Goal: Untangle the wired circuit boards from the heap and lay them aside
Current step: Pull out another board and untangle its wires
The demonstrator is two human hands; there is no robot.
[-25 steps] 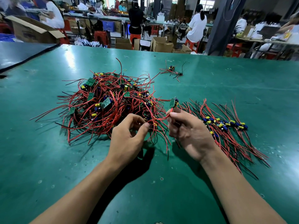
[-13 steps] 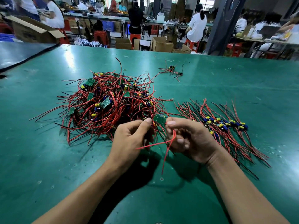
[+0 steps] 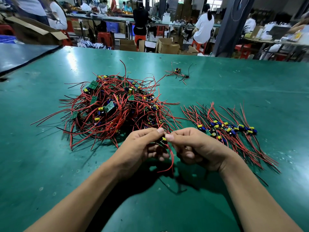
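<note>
**Our hands hold one small board together**

Our left hand and our right hand meet close in front of us, at 6 o'clock from the middle of the green table. The two thumbs almost touch. Between them, both hands pinch one small circuit board with a yellow part on it. Our other fingers are curled under. A red wire from this board hangs down in a loop below our hands, just over the table.

The big heap of boards lies at 10 o'clock from our hands, just past the left one. Its red and black wires are all mixed up, and green boards with yellow and blue parts poke out of it. Some of its wires reach right up to our fingers. We cannot tell if the board we hold is caught in them.

At 2 o'clock from our hands lies the tidy row. There the boards sit side by side, and their wires fan out to both sides. It is just beside our right hand.

At 12 o'clock, far up the table, one lone board lies with a few wires, well apart from the heap and the row.

Past the far edge we see cardboard boxes, red stools and people at other tables.
</note>
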